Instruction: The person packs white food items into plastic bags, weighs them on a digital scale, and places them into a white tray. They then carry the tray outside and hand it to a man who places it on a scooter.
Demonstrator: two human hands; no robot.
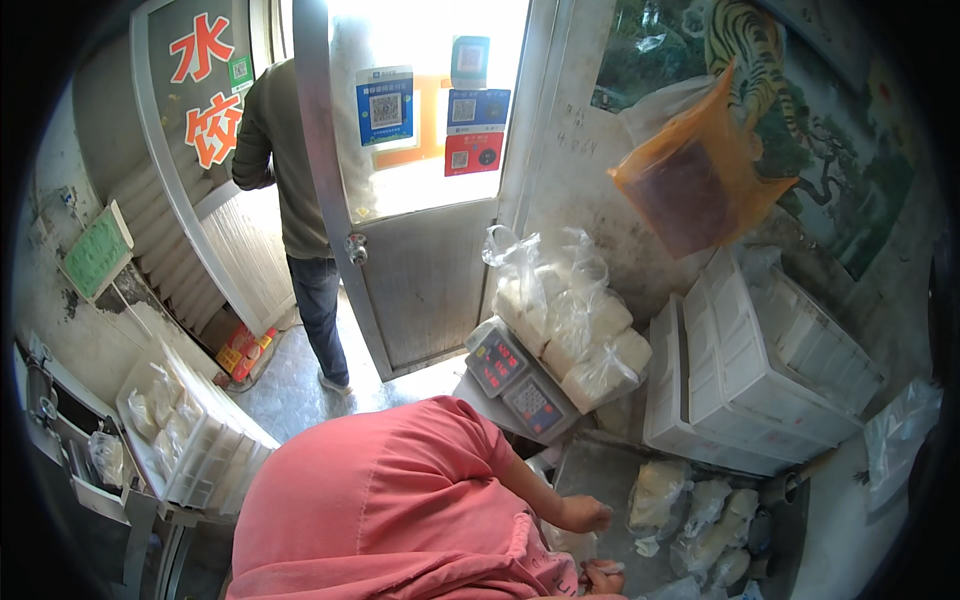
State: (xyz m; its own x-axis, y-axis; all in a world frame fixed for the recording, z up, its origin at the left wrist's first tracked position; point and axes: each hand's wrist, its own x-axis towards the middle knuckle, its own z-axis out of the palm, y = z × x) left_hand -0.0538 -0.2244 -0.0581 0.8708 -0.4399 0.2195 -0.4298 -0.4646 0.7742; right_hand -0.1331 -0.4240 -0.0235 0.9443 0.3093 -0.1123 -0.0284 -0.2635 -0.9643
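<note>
My left hand [585, 514], with fingers curled in, is over a grey worktop [592, 469]. Whether anything is in it cannot be told. Just below lies a clear plastic bag [571, 541] with pale contents, partly hidden by my arm and pink shirt. My right hand [601, 579], at the bottom edge, pinches a whitish bit of plastic that appears to belong to this bag. To the right of my hands sits a filled clear bag [656, 499] of pale food. Farther right lie several more filled bags [712, 525].
A digital scale [517, 382] bears several bagged pale blocks [585, 322]. White plastic crates [727, 375] stand against the wall. An orange bag [682, 180] hangs above them. A half-glazed door [427, 285] stands beside a person [289, 172]. At left is a crate of bags [180, 450].
</note>
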